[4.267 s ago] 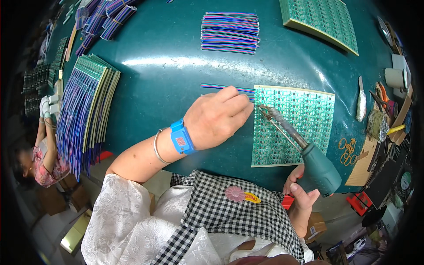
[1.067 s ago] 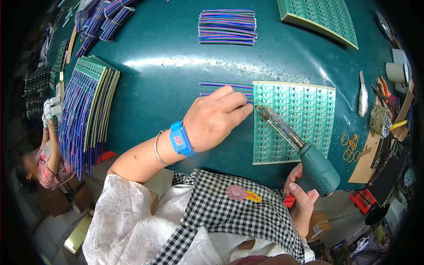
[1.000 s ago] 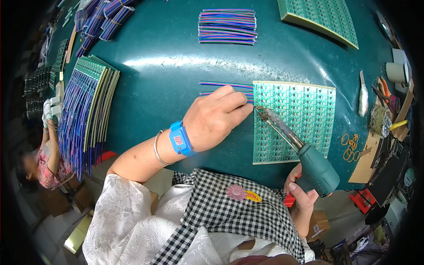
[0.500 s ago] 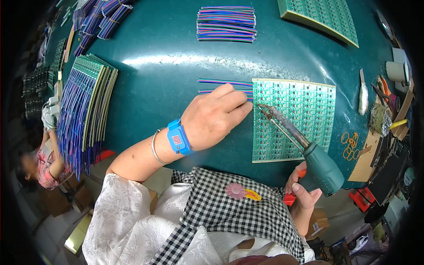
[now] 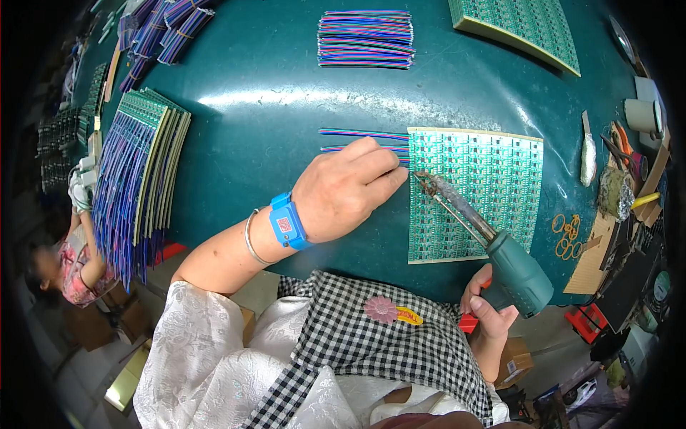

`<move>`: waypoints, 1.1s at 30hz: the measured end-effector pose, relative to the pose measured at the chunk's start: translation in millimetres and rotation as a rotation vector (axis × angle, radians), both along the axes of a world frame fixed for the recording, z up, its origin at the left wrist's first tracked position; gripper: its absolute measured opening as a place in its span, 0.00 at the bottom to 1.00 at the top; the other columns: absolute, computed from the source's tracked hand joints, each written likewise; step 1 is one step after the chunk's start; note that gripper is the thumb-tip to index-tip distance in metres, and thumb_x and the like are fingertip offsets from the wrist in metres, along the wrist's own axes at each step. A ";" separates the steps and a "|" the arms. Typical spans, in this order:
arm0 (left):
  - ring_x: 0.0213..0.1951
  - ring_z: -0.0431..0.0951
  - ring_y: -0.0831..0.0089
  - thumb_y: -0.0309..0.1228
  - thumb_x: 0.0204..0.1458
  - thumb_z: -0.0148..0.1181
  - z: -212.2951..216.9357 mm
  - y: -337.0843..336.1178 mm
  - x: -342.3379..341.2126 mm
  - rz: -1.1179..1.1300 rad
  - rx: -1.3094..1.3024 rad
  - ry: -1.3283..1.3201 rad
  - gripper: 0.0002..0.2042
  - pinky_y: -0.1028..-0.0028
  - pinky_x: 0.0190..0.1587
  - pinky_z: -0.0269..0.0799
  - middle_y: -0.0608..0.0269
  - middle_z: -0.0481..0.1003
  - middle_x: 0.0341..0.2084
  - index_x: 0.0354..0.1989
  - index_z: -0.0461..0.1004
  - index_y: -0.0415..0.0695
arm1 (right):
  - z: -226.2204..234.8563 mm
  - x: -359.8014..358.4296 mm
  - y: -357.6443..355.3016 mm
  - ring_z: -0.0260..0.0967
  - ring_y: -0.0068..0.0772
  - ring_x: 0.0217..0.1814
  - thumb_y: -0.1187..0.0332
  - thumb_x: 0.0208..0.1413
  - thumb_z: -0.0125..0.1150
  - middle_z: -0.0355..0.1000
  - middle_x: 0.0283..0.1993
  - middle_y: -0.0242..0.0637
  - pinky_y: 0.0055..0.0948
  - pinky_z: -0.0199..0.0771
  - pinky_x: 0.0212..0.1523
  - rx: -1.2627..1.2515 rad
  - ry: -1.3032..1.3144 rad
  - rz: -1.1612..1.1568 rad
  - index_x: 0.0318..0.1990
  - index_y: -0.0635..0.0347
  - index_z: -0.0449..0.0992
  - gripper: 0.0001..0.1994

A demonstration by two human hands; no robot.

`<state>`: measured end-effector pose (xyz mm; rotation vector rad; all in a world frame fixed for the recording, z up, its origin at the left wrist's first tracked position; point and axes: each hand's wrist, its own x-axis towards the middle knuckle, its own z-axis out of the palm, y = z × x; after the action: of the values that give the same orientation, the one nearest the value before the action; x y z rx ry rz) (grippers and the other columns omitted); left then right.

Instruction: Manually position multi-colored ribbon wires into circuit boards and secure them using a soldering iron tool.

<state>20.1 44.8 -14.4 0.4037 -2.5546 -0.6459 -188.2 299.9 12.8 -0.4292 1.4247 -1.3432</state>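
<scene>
A green circuit board panel (image 5: 475, 207) lies flat on the bench in front of me. My left hand (image 5: 354, 187) is closed at the panel's left edge, pinching a ribbon of coloured wires against it; the fingertips mostly hide the wire ends. Two more wire ribbons (image 5: 364, 133) run out leftward from the same edge, above that hand. My right hand (image 5: 491, 304) grips a green gun-shaped soldering iron (image 5: 520, 275). Its dark tip touches or hovers just over the panel's left edge, beside my left fingertips; I cannot tell which.
Coloured wires (image 5: 366, 39) lie in a pile at the back. A stack of panels (image 5: 518, 28) stands back right, wired panels (image 5: 139, 179) at the left. Rubber bands (image 5: 568, 236), a foil-wrapped knife (image 5: 587, 154) and tools are on the right. Another person (image 5: 78, 268) sits far left.
The soldering iron has shifted very slightly left, its tip nearer the panel's left edge. My left hand stays almost still at the wires.
</scene>
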 end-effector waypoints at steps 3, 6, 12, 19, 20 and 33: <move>0.33 0.78 0.64 0.17 0.36 0.64 3.3 2.0 -0.6 0.012 -0.030 -0.015 0.18 0.69 0.29 0.78 0.58 0.77 0.35 0.40 0.82 0.36 | -4.5 -1.2 2.8 0.66 0.29 0.19 0.72 0.49 0.68 0.66 0.30 0.42 0.27 0.72 0.19 -0.025 0.034 0.037 0.45 0.71 0.66 0.19; 0.33 0.77 0.64 0.18 0.36 0.64 2.3 3.0 -0.2 0.012 -0.044 -0.015 0.18 0.70 0.28 0.77 0.58 0.77 0.36 0.41 0.82 0.36 | -6.2 -4.1 3.6 0.66 0.29 0.19 0.72 0.50 0.68 0.66 0.30 0.42 0.27 0.72 0.19 -0.048 0.042 0.062 0.45 0.70 0.66 0.19; 0.32 0.77 0.64 0.18 0.35 0.64 -1.4 4.4 1.1 0.011 -0.068 -0.017 0.19 0.69 0.27 0.76 0.57 0.77 0.37 0.42 0.81 0.35 | -1.2 -4.2 0.7 0.64 0.28 0.18 0.70 0.50 0.71 0.66 0.28 0.40 0.28 0.72 0.19 -0.068 0.007 -0.014 0.52 0.74 0.66 0.26; 0.32 0.77 0.64 0.18 0.36 0.65 2.5 5.2 0.2 0.010 -0.070 -0.025 0.19 0.69 0.28 0.76 0.58 0.77 0.37 0.42 0.81 0.35 | 1.9 -8.1 0.4 0.68 0.30 0.22 0.77 0.47 0.68 0.68 0.26 0.38 0.27 0.71 0.24 -0.095 -0.054 0.003 0.61 0.74 0.66 0.31; 0.32 0.77 0.64 0.18 0.36 0.65 3.9 6.4 0.0 0.016 -0.067 -0.038 0.18 0.69 0.29 0.76 0.58 0.77 0.37 0.42 0.81 0.35 | 1.6 -8.2 0.6 0.68 0.30 0.22 0.77 0.47 0.68 0.68 0.26 0.38 0.27 0.71 0.24 -0.098 -0.059 -0.009 0.61 0.75 0.66 0.31; 0.42 0.75 0.57 0.27 0.47 0.71 14.8 -70.9 -33.4 0.324 -0.226 -0.045 0.08 0.62 0.46 0.74 0.60 0.77 0.34 0.36 0.81 0.42 | 2.3 -15.8 0.0 0.63 0.27 0.16 0.72 0.47 0.68 0.66 0.27 0.39 0.29 0.71 0.16 -0.205 0.003 -0.095 0.60 0.75 0.62 0.32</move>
<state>-13.3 -26.1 0.4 0.7375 -2.4886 -0.2301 -204.1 300.0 15.0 -0.5024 1.3283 -1.5744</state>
